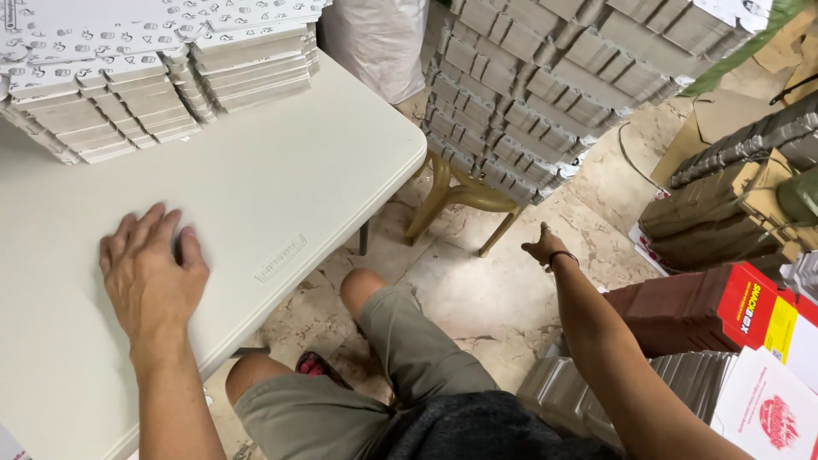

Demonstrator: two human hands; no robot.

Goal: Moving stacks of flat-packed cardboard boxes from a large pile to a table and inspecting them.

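Seated person, knees in olive shorts at 6 o'clock over a marble floor. Left hand at 9 o'clock lies flat on the table, palm down, fingers spread and loose, grasping nothing; forearm runs straight up from the bottom edge. The table is off-white plastic with a rounded corner, bare under the hand. Right hand at about 3 o'clock reaches out low over the floor, arm extended away from the body, dark band on the wrist; fingers seen edge-on, so cannot tell how far open, nothing visibly held. It is nearest the tan chair legs, just short of them, not touching. At 4 o'clock beside the right arm: red flat boxes and grey ones, a white printed sheet. Farther, at 10–11 o'clock on the table, well apart from the left hand: stacks of folded white patterned cartons, fanned edges. At 12–1 o'clock a tall tilted carton stack rests on the chair. At 2–3 o'clock brown carton stacks by the wall. White sack at 12.
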